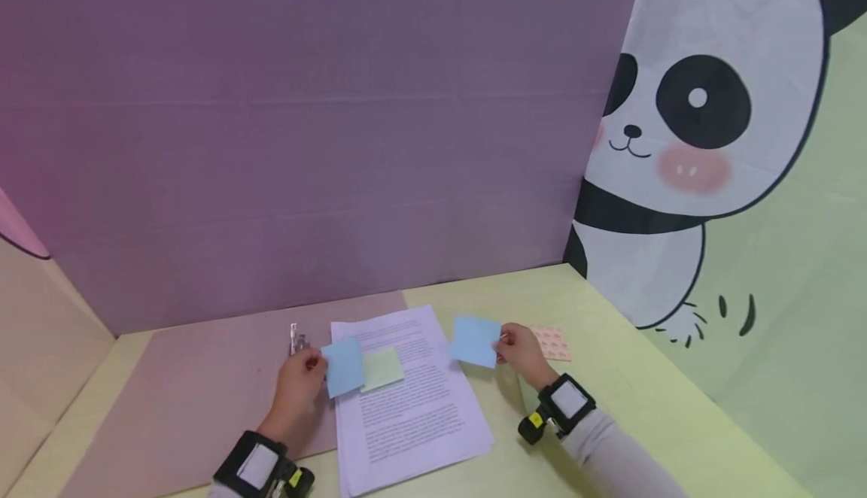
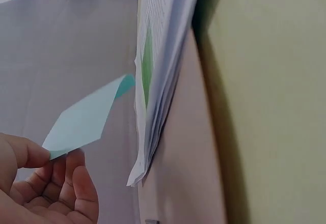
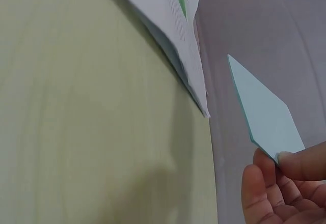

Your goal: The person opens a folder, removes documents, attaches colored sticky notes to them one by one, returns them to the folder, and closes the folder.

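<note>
My left hand (image 1: pixel 296 384) pinches a light blue sticky note (image 1: pixel 343 367) by its left edge, over the left side of a stack of printed sheets (image 1: pixel 420 419). In the left wrist view this single note (image 2: pixel 84 119) bends at its far end. On the top sheet lies a pale green sticky note (image 1: pixel 384 369), partly overlapped by the blue one. To the right of the stack, my right hand (image 1: pixel 524 353) pinches a light blue sticky note pad (image 1: pixel 474 341) between thumb and fingers. Its edge looks thicker in the right wrist view, where the pad (image 3: pixel 267 114) tilts above the table.
A pink patterned pad (image 1: pixel 552 343) lies behind my right hand. Beyond my left hand is a small shiny clip-like object (image 1: pixel 295 337), partly hidden. A pinkish mat (image 1: pixel 196 400) covers the table's left part. Purple cloth (image 1: pixel 305 144) stands behind the table (image 1: pixel 650 408).
</note>
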Demonstrator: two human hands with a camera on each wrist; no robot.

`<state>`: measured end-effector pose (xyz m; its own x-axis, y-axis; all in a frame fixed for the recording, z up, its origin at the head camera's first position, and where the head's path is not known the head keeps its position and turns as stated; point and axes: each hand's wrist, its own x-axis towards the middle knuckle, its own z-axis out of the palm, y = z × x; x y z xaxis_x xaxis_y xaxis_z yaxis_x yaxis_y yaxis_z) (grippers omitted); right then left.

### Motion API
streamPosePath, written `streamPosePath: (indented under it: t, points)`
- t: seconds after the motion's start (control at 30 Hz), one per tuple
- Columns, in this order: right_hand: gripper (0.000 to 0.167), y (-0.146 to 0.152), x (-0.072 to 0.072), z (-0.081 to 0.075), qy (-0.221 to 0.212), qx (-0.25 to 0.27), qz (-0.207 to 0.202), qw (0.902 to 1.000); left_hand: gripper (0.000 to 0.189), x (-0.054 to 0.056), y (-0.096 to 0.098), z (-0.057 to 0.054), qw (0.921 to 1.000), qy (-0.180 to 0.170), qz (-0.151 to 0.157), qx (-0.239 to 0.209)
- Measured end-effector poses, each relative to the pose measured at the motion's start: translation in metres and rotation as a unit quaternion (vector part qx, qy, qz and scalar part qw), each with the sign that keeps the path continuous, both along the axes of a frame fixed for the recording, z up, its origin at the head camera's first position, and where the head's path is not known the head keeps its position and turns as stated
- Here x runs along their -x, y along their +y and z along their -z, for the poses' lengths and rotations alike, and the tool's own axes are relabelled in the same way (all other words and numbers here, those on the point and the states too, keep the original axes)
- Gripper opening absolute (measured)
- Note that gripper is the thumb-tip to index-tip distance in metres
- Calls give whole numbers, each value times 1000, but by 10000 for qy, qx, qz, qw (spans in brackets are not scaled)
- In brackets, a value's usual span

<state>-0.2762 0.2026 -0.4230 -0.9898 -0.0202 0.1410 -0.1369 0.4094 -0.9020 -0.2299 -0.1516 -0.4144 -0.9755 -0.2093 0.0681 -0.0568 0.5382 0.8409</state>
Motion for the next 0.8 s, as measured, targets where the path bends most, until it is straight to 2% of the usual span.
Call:
streamPosePath:
  t: [0.3, 0.53, 0.8]
  points:
    - [9, 26, 0, 8, -22, -73, 232, 9997, 20, -3, 0, -2, 9998, 118, 147, -47]
    - [9, 40, -3, 9, -133, -185, 460, 9987, 20, -3, 1, 1, 9998, -54, 87, -144]
    - [7, 52, -12, 12, -175, -449, 463, 9978, 19, -4, 2, 1, 9997, 36, 117, -194]
